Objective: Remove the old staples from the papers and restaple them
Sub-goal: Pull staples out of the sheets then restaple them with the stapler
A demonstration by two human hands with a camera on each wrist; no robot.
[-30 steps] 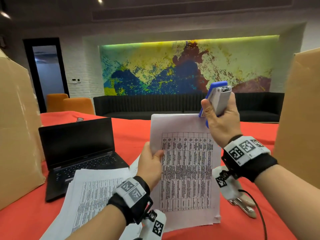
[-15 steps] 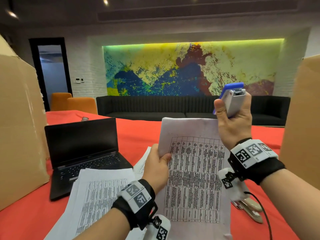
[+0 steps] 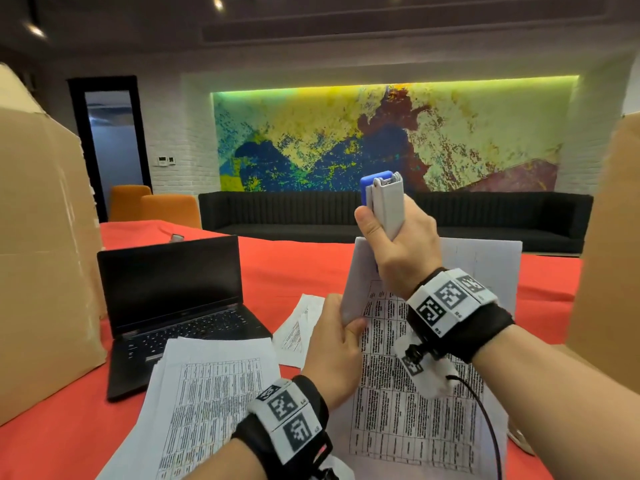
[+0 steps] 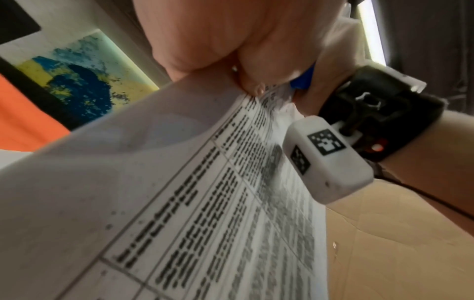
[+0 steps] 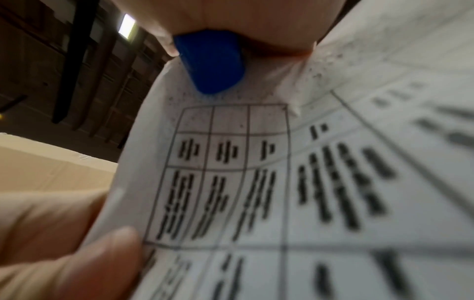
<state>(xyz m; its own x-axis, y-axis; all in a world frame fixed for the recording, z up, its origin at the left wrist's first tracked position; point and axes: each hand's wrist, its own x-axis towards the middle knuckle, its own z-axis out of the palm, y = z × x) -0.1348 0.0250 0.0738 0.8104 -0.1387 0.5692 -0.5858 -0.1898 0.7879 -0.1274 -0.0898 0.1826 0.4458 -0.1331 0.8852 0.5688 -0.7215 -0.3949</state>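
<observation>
My left hand (image 3: 341, 336) pinches the left edge of a printed, table-filled paper set (image 3: 415, 393) and holds it upright over the red table (image 3: 294, 271). The right hand (image 3: 398, 247) grips a blue and grey stapler (image 3: 384, 202) upright at the set's top left corner. In the right wrist view the stapler's blue end (image 5: 212, 65) sits against the top margin of the paper set (image 5: 282, 182), with the left hand's thumb (image 5: 77, 253) on the sheet's edge below. The left wrist view shows the paper set (image 4: 179, 203) pinched under my left hand (image 4: 205, 40).
A loose stack of printed papers (image 3: 214, 393) lies at the front left, with an open black laptop (image 3: 173, 306) behind it. Cardboard boxes stand at the left (image 3: 41, 254) and right (image 3: 606, 237). A metal tool (image 3: 519, 441) peeks out at the right behind the held sheets.
My right hand has carried the stapler from the paper set's top right corner across to its top left corner. The left hand keeps its pinch on the left edge.
</observation>
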